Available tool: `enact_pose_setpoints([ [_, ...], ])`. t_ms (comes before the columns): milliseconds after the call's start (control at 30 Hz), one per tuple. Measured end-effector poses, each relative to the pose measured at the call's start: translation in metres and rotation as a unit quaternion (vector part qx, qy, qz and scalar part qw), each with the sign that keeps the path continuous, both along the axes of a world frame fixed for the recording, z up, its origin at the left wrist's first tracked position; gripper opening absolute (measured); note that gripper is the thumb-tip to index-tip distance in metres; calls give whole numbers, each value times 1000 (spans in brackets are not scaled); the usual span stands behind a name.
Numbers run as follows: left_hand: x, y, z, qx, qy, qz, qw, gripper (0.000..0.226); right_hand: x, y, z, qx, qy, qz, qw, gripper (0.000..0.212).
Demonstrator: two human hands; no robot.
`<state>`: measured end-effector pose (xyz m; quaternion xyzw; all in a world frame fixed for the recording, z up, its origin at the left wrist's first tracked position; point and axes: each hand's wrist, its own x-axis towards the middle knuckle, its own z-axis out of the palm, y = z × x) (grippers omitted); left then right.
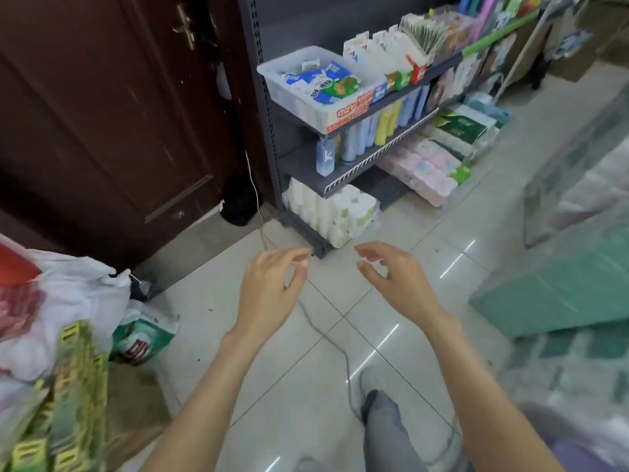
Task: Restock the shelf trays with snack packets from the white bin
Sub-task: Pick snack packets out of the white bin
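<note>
A white bin [282, 84] sits on the left end of the grey shelf [401, 97], holding blue-and-white and green snack packets [323, 81]. Beside it on the same shelf stand white display trays [384, 51] with upright packets. My left hand [272, 284] and my right hand [394, 277] hover over the tiled floor, well below and in front of the bin. Both hands are empty with fingers loosely curled, palms turned toward each other.
A dark wooden door [102, 114] stands at the left. Bottles [360, 137] fill the lower shelf and tissue packs [337, 209] sit at its base. A cable [326, 335] runs across the floor. White bags [51, 301] and green crates [68, 396] lie left; a green box [561, 287] stands right.
</note>
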<state>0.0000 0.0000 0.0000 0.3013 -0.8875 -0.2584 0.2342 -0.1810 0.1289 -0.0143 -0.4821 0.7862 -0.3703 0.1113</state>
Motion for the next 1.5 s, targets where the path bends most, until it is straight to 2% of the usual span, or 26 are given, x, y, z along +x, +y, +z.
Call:
enact_pose_setpoints([
  [100,-42,-18,-8,-14,-63,14,998,42,-47,-19,-7,29,5,12,999,22],
  [200,-88,-41,-13,8,-135,20,991,29,-103,-47,-3,75,32,51,995,23],
  [367,-155,-81,-1,15,-156,37,987,30,-201,-98,10,100,57,109,987,26],
  [500,-204,-112,8,-1,-132,88,987,29,-261,-145,15,89,56,128,986,25],
  [667,-263,-157,4,31,-44,165,985,31,-312,-209,17,77,49,133,987,23],
  [767,-297,-186,-12,81,-30,169,982,25,-336,-242,15,64,56,127,988,22],
  [900,-335,-234,-23,126,7,177,976,29,-369,-288,15,51,55,93,993,21],
  [1000,-363,-281,-16,125,49,174,975,25,-396,-330,17,42,51,81,995,20],
  [1067,-385,-318,-9,89,52,168,980,26,-415,-360,19,40,57,83,994,22],
  [1167,-419,-376,-4,57,11,156,986,27,-440,-406,21,50,58,88,993,23],
  [1333,-465,-442,-15,83,-85,173,978,37,-478,-484,1,83,41,136,986,28],
  [1400,-476,-453,-22,92,-132,189,969,44,-486,-508,-7,122,42,165,978,37],
  [1500,-484,-458,-31,120,-178,210,954,61,-491,-529,-17,212,64,189,957,64],
])
